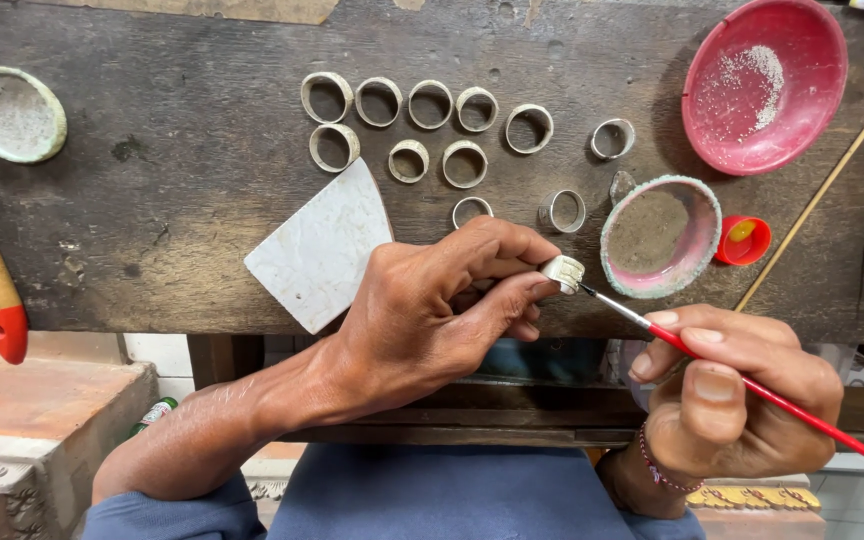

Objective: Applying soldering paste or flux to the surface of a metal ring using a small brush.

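Left hand (432, 310) pinches a ring (563, 272) at the bench's (152, 220) near edge. Right hand (737, 400) grips a red brush (752, 385), tip touching the ring. Loose rings (422, 125) lie far; pink dish (660, 236) just right.

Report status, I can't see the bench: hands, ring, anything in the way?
Left hand pinching ring. Right hand holding red brush, tip at ring. Nothing between them.
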